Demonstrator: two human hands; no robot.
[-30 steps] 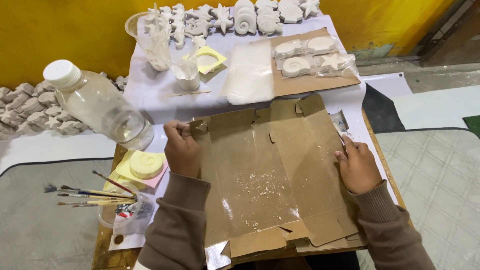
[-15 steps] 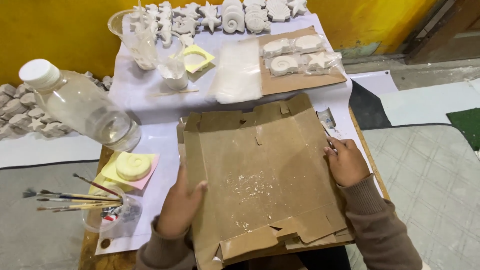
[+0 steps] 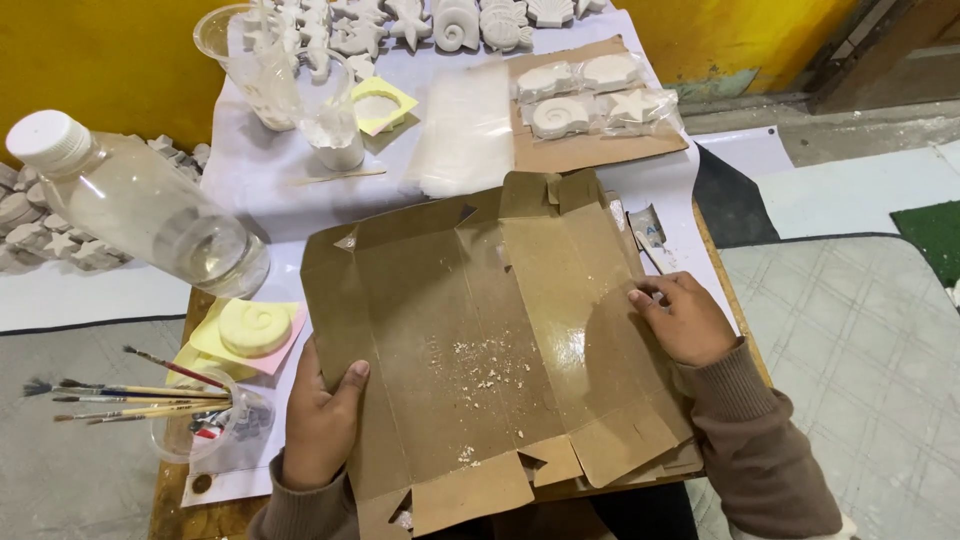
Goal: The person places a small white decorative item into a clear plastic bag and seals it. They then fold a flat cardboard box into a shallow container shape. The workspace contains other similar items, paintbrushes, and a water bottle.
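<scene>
A flattened brown cardboard box lies unfolded on the small wooden table, with white crumbs scattered near its middle. My left hand grips its lower left edge, thumb on top of the card. My right hand rests on the right side of the card, fingers curled and pressing at its right edge.
A clear plastic bottle stands at the left. Paintbrushes lie across a cup at lower left, next to a yellow shell mould. White plaster shells, plastic cups, clear bags and packed shells fill the far side.
My left hand has slid from the card's upper left corner down to its lower left edge. The card has turned and shifted toward me. My right hand stays at the right edge.
</scene>
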